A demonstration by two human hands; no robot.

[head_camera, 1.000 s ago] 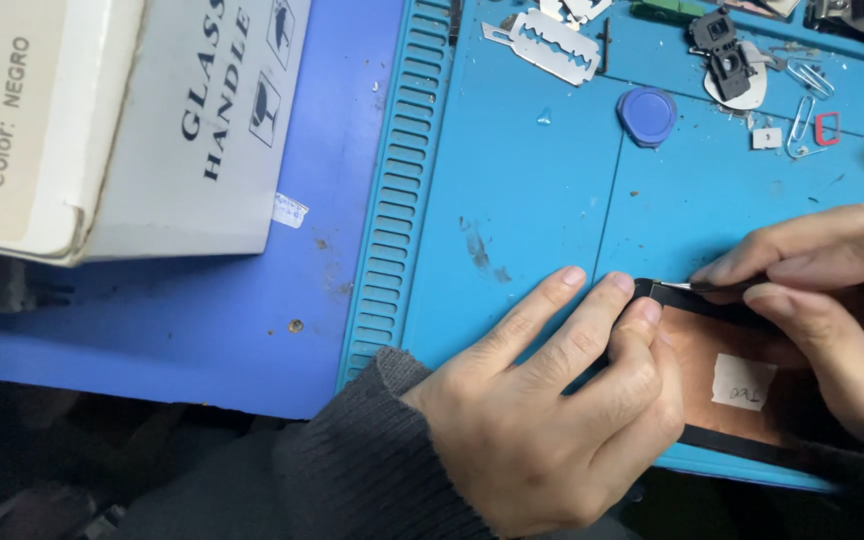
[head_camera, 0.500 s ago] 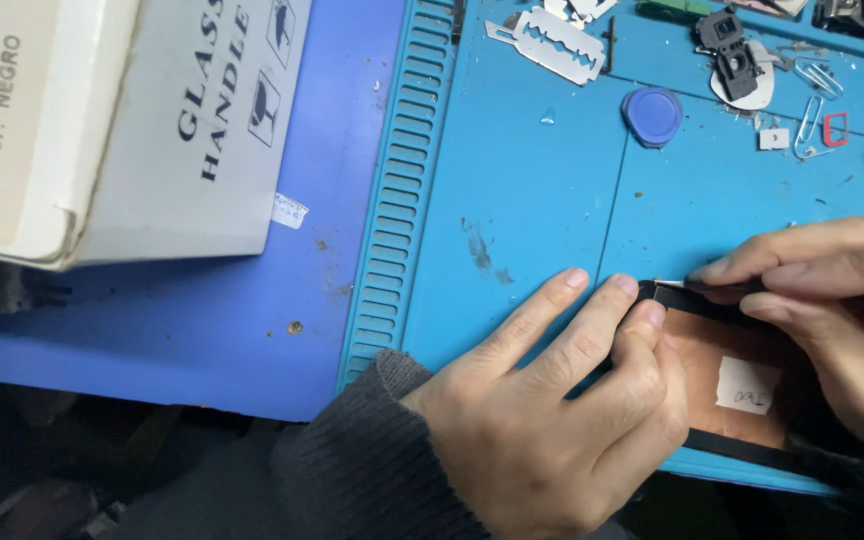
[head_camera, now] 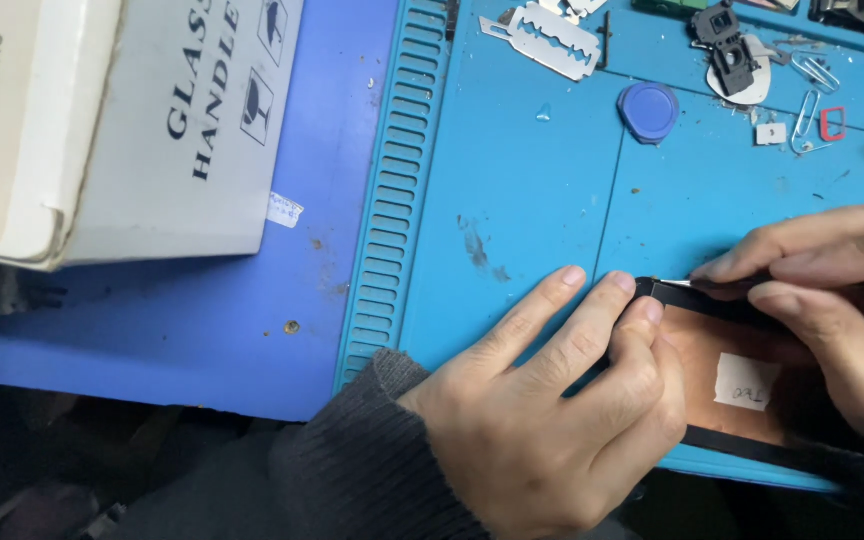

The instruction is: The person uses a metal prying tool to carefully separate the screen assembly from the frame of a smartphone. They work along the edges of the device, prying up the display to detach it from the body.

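On blue mat (head_camera: 512, 180), left hand (head_camera: 552, 420) presses flat on black-framed copper panel (head_camera: 722, 350), fingers spread; right hand (head_camera: 832, 300) pinches thin tool (head_camera: 697, 285) at its top edge.

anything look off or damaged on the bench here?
Mostly small stuff. A bare razor blade lies loose at the blue mat's top edge, near scattered paper clips and small parts. The mat has dark smudges mid-left. The left hand and right hand press the flat copper-backed panel; no damage visible on it.

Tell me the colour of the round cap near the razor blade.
Blue, seen in the head view: the round cap.
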